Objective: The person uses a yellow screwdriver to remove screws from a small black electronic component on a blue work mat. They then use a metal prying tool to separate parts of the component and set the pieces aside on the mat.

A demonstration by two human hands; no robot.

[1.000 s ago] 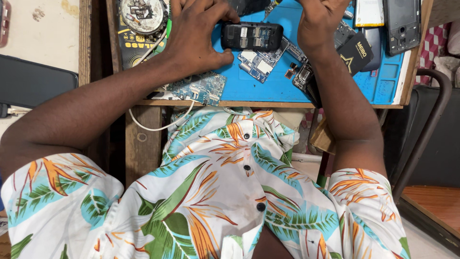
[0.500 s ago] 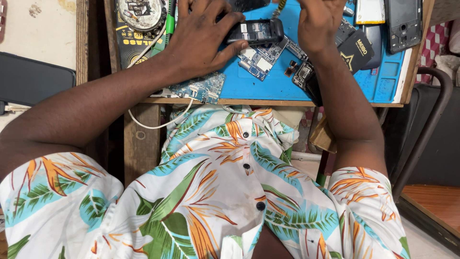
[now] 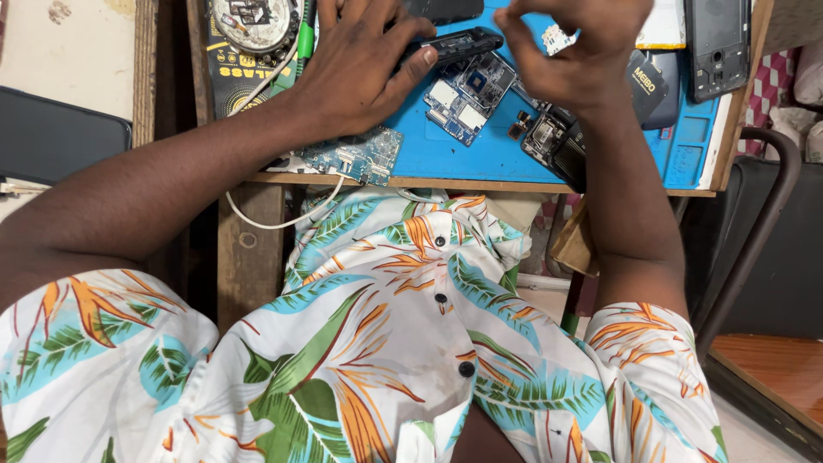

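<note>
Both hands work at the top of the view over a bright blue rubber work mat. The left hand lies spread, its fingertips pressing a slim black phone body down onto the mat, while the right hand hovers just right of that phone with fingers curled together; whether it pinches anything cannot be told. Compared with half a second ago, the phone has tipped from lying flat and broad to showing its narrow edge, and the right hand has lifted off it. Just below the phone on the mat sits a small blue circuit board with silver shields, and a pale green circuit board overhangs the mat's near edge. Left of the mat stand a round grey dial-faced tool and a green-handled tool. The mat covers a worn wooden bench, with a dark metal chair frame to its right. A white shirt with orange and teal leaves fills the foreground.
</note>
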